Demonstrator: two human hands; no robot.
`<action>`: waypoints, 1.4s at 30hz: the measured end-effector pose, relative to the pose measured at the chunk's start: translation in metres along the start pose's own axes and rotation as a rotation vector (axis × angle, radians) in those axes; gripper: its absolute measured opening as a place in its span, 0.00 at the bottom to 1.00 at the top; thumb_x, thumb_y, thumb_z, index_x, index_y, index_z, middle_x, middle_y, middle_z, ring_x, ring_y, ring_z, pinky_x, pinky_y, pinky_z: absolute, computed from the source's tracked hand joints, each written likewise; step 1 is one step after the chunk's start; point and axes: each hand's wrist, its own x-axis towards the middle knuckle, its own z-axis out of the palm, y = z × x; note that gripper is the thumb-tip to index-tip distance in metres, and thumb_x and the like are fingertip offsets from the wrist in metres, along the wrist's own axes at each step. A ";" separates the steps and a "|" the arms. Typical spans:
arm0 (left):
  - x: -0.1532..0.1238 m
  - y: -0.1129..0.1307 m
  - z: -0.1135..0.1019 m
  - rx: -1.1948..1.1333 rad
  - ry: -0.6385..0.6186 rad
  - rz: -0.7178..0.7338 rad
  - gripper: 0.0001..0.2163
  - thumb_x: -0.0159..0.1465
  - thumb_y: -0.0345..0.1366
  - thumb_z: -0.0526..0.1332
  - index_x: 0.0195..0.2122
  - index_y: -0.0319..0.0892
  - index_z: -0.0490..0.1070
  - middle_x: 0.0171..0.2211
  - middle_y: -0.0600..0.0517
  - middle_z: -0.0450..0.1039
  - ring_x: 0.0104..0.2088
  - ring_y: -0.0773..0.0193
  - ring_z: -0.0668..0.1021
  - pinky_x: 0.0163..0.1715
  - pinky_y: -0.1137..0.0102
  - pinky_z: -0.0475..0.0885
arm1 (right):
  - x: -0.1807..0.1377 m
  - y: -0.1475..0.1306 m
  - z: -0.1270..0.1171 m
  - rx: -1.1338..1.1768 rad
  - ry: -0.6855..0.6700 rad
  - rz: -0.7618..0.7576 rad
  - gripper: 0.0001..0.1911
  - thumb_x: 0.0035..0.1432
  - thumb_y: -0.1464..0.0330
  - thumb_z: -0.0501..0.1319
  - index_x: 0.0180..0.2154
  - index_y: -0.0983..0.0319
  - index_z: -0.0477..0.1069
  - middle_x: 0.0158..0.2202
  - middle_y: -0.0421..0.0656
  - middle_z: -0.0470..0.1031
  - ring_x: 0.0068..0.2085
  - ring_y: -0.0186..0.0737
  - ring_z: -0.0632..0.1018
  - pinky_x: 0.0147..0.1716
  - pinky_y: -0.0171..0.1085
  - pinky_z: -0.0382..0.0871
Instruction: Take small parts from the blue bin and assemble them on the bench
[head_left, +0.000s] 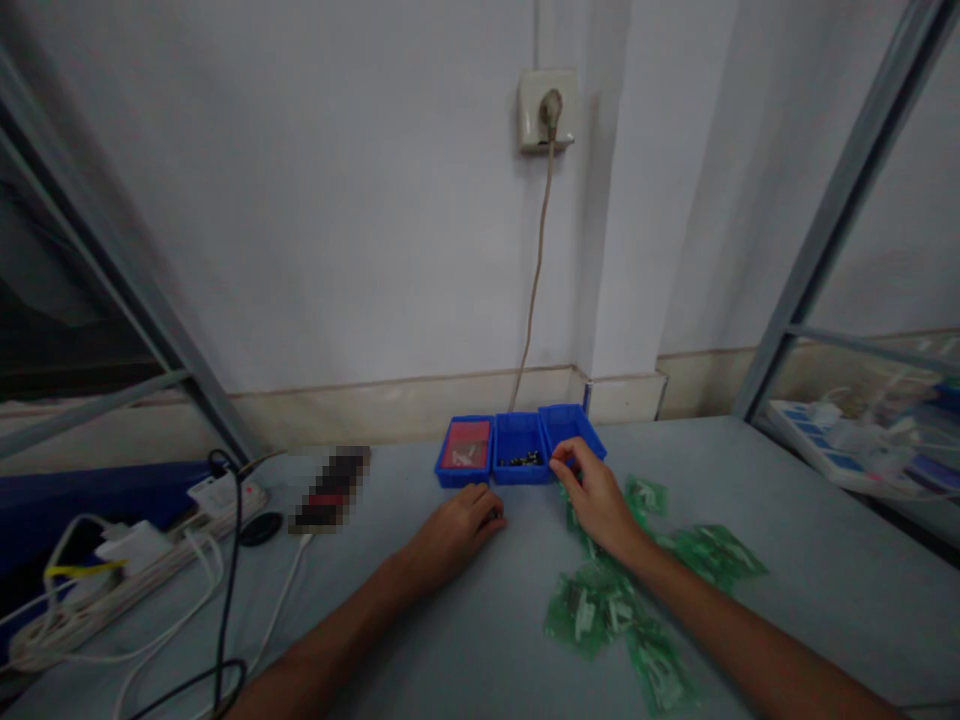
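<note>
My left hand [466, 525] rests on the grey table in front of the blue bins, its fingers curled inward. A small dark spot shows at its fingertips, too small to name. My right hand [594, 495] is at the front of the right blue bin [564, 425], thumb and fingers drawn together; what they hold, if anything, I cannot make out. The middle blue bin [517, 432] contains several small dark and shiny metal parts [523, 460]. In the left blue bin [441, 465] lie a red sheet [469, 435] and small pale pieces [466, 456].
Green plastic packets [581, 610] with white parts lie around and under my right forearm; more packets [716, 555] are farther right. At left are a blurred-out phone-like object [334, 490], cables and a power strip [135, 590]. Another power strip [817, 440] stands beyond the right metal post.
</note>
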 end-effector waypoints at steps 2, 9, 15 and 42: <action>0.000 -0.001 0.001 -0.025 -0.001 0.009 0.06 0.75 0.38 0.56 0.44 0.43 0.71 0.42 0.50 0.72 0.43 0.58 0.74 0.43 0.66 0.71 | 0.003 0.002 0.002 -0.044 0.000 -0.040 0.05 0.69 0.65 0.57 0.41 0.56 0.70 0.38 0.42 0.75 0.39 0.44 0.75 0.43 0.41 0.67; -0.001 0.003 0.000 -0.089 -0.025 0.037 0.05 0.75 0.36 0.58 0.47 0.44 0.72 0.43 0.50 0.72 0.44 0.58 0.74 0.46 0.65 0.71 | 0.007 0.012 0.011 -0.137 -0.037 -0.120 0.05 0.69 0.69 0.57 0.44 0.57 0.71 0.42 0.45 0.75 0.45 0.47 0.76 0.47 0.43 0.68; 0.000 0.002 -0.006 -0.104 -0.017 0.039 0.05 0.74 0.37 0.59 0.46 0.44 0.72 0.43 0.50 0.72 0.45 0.58 0.75 0.46 0.65 0.72 | -0.001 0.006 0.005 -0.185 -0.107 -0.155 0.12 0.71 0.69 0.57 0.53 0.56 0.72 0.50 0.48 0.73 0.51 0.49 0.76 0.51 0.46 0.70; -0.003 -0.007 -0.006 0.136 -0.010 -0.055 0.07 0.73 0.40 0.62 0.41 0.43 0.68 0.39 0.52 0.73 0.39 0.59 0.75 0.39 0.68 0.67 | -0.016 -0.012 0.003 -0.127 -0.454 -0.216 0.08 0.72 0.69 0.59 0.45 0.57 0.78 0.44 0.45 0.79 0.47 0.46 0.76 0.49 0.43 0.67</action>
